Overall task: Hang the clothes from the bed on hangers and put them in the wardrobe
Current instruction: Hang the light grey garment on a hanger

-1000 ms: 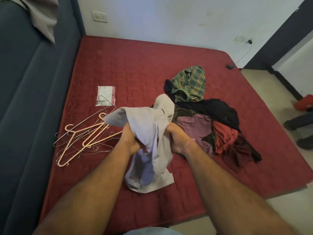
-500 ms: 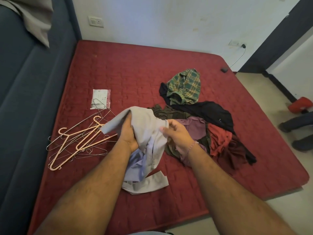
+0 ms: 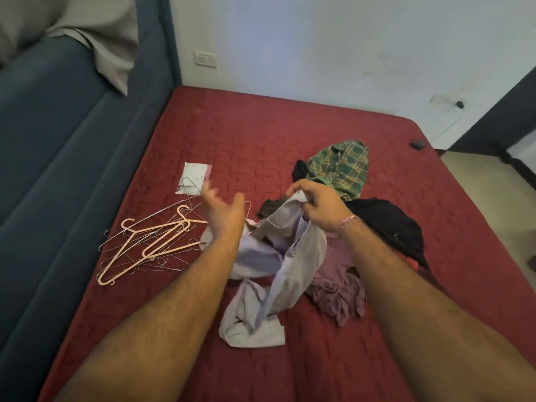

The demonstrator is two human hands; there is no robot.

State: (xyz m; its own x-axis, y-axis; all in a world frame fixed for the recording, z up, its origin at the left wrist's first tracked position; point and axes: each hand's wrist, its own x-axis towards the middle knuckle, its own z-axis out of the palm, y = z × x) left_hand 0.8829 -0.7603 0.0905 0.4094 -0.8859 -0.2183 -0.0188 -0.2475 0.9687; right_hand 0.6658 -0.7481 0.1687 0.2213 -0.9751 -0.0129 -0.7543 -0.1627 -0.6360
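A: Closest to the camera, what's changed?

B: 0.5 s ago both hands were on the pale grey shirt [image 3: 285,265]. Now the left hand [image 3: 224,211] has let go and is raised above the bed [image 3: 290,369], fingers spread and blurred, holding nothing. The right hand [image 3: 317,208] pinches the shirt's top edge alone, fingers curled round the cloth, so the garment hangs from that 1 grip, its lower part heaped on the red cover.

A: And what does that mean for the job?

B: My guess is the freed hand is heading for a hanger. The pile of hangers [image 3: 150,239], pink plastic over thin wire, lies just left of it on the mattress, untouched.

A: The rest of the clothes?

B: Still on the bed. A mauve top [image 3: 339,285] sits beside the shirt, a black garment [image 3: 388,227] beyond the right wrist, and a green plaid shirt [image 3: 340,166] farther back. A small white packet [image 3: 195,177] lies past the hangers. No wardrobe is in view, so nothing looks hung yet.
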